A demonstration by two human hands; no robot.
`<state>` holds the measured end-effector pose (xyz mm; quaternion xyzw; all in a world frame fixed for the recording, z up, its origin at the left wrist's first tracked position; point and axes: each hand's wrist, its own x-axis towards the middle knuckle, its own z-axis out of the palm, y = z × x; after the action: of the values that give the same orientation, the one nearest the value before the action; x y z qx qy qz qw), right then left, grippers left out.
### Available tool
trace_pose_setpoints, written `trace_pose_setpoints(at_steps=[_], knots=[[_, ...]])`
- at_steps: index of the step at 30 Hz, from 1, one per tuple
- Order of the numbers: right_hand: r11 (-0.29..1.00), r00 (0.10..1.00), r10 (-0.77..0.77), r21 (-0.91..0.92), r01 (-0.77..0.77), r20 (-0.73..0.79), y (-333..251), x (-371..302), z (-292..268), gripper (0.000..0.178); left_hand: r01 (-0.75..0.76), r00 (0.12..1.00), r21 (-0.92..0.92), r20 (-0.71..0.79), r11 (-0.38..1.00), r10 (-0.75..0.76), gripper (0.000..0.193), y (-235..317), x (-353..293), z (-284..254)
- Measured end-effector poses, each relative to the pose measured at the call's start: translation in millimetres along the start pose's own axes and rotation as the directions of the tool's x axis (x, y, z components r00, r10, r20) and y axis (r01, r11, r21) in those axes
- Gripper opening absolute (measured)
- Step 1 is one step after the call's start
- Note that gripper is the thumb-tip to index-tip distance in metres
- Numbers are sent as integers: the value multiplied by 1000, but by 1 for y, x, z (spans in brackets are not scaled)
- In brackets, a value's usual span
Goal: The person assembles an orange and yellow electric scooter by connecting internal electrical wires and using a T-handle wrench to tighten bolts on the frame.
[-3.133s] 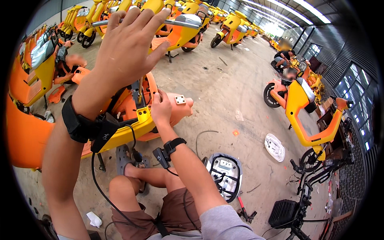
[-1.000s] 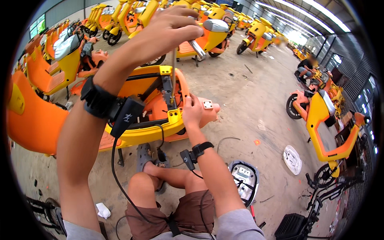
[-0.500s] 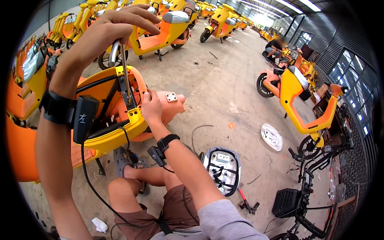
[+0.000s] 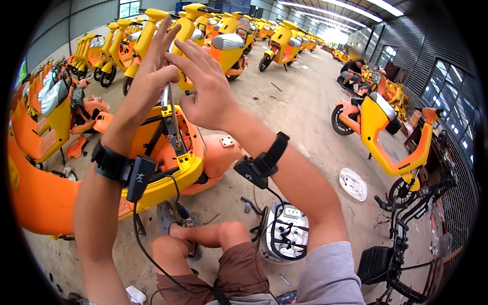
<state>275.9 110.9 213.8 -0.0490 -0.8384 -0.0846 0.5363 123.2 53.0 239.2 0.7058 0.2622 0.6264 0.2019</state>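
Note:
A metal T-handle wrench (image 4: 173, 119) stands nearly upright in the open frame of a yellow-and-orange scooter body (image 4: 189, 163). At its top, my left hand (image 4: 154, 68) is open, fingers stretched upward and the thumb pointing right, against or just above the handle. My right hand (image 4: 207, 91) is beside the top of the shaft, its fingers extended up and left toward my left hand. Whether the right hand touches the wrench is hidden. The wrench's lower end sits by the yellow rim of the body. Each wrist wears a black strap with a small cabled box.
An upturned scooter seat (image 4: 286, 231) lies by my right knee, and a white plastic shell (image 4: 353, 184) farther right. A bare black frame (image 4: 399, 239) stands at the right, near a yellow-orange scooter (image 4: 389, 132). Rows of scooters (image 4: 229, 48) fill the back. A person (image 4: 351, 73) crouches far right.
My right hand has left the scooter body's rim and risen to the wrench top. My left hand's fingers have straightened from curling over the handle. The view has shifted, moving the scene slightly rightward.

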Motion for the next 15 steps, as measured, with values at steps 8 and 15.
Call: trace_pose_setpoints(at_steps=[8,15], knots=[[989,990,-142,50,142,-21,5,41,9,34,310,942,-81,-110,947,-318,100,18,-6,-2],[955,959,-263,111,275,-108,2,47,28,18,382,924,-86,-1,920,-384,89,40,-27,-13]])
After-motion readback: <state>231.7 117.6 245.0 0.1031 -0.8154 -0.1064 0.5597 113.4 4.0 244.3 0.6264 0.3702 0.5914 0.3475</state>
